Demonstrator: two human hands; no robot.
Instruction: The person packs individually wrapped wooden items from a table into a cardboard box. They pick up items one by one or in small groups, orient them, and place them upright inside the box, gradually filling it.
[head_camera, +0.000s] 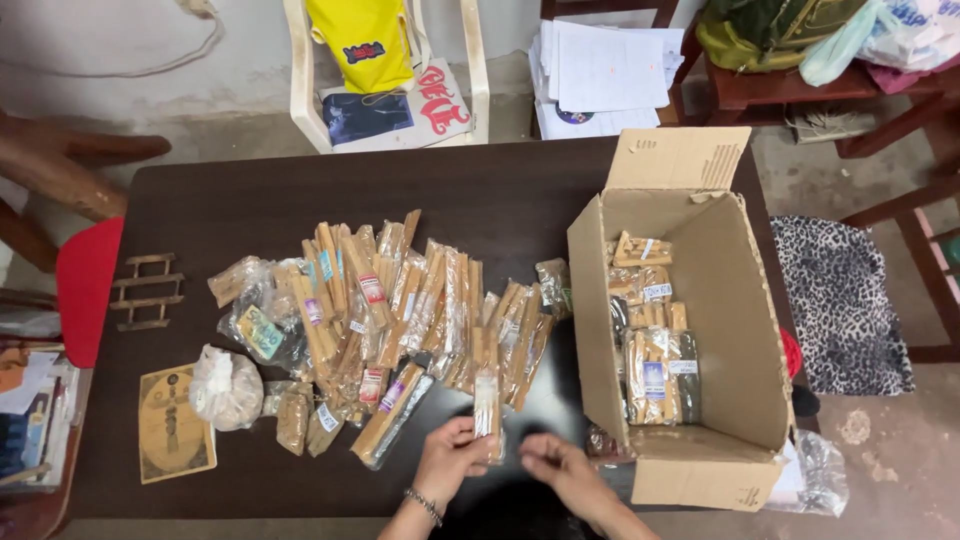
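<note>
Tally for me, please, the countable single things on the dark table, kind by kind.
Open brown cardboard box: 1
White tied plastic bag: 1
Small wooden lattice rack: 1
Tan printed card: 1
Heap of clear-wrapped wooden sticks: 1, sticks too many to count
Total: 5

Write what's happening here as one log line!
left hand: holds stick packet | right hand: empty, beside it | pile of packets: on table | box: open, part filled

1. Your left hand (452, 452) is raised from the lower edge, fingers curled in a pinch, a bracelet on its wrist.
2. Your right hand (553, 464) sits just beside it, fingers bent inward, thumb toward the left.
3. Both forearms angle in from below.
</note>
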